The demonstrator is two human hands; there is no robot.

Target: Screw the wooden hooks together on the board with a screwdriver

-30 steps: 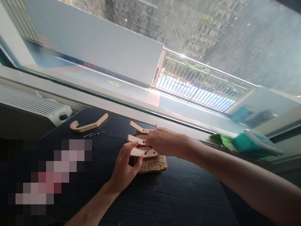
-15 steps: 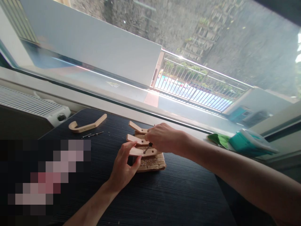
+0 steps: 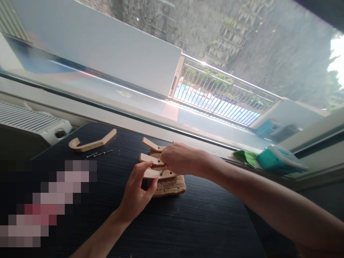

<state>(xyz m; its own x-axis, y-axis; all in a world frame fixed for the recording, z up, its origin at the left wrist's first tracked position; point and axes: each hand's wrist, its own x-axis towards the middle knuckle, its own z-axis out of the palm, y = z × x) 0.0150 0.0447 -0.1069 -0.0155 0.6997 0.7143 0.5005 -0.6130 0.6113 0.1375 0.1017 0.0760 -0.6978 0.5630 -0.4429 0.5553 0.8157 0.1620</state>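
A wooden base board lies on the dark table with three pale wooden hooks on it. My left hand pinches the nearest wooden hook at its left end, thumb and fingers closed on it. My right hand reaches in from the right, fingers closed round a small dark tool whose tip touches that same hook. The other two hooks sit just behind, partly hidden by my right hand.
A loose wooden hook and two thin screws lie at the table's far left. A white radiator stands left of the table. A teal box and green cloth rest on the window sill at right.
The view has shifted slightly left and down. My right hand has turned a little over the nearest hook with the tool; my left hand keeps its pinch.
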